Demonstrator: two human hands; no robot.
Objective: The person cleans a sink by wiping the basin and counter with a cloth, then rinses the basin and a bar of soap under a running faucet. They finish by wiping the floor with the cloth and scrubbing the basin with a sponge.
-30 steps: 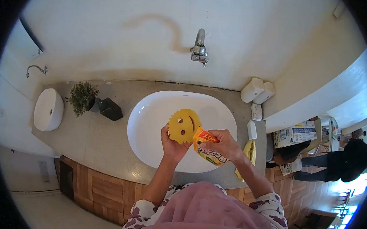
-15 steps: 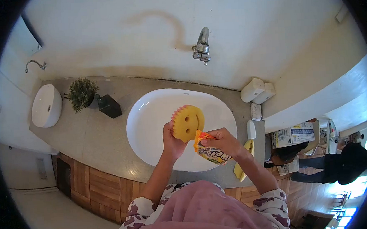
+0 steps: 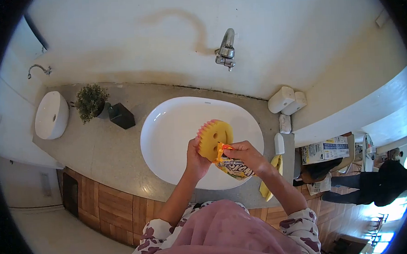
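Note:
My left hand (image 3: 197,160) is closed around a round smiley-face sponge (image 3: 208,138), yellow on its face with a pink scalloped back. Over the white oval basin (image 3: 161,142) I hold it up, face turned right. In my right hand (image 3: 248,154) is a small orange, yellow and white printed packet (image 3: 235,168), pinched near its orange end. That end overlaps the lower edge of the sponge in this view. The contents of the packet are hidden.
A wall tap (image 3: 226,51) juts out above the basin. On the counter stand a potted plant (image 3: 90,102), a dark green block-shaped container (image 3: 121,116) and white containers (image 3: 282,100). A yellow cloth (image 3: 265,190) lies by my right forearm. Another person (image 3: 383,182) stands at far right.
The sponge has shifted a little right and down and turned slightly. The packet has moved right with my right hand, its orange end now overlapping the sponge's lower edge more.

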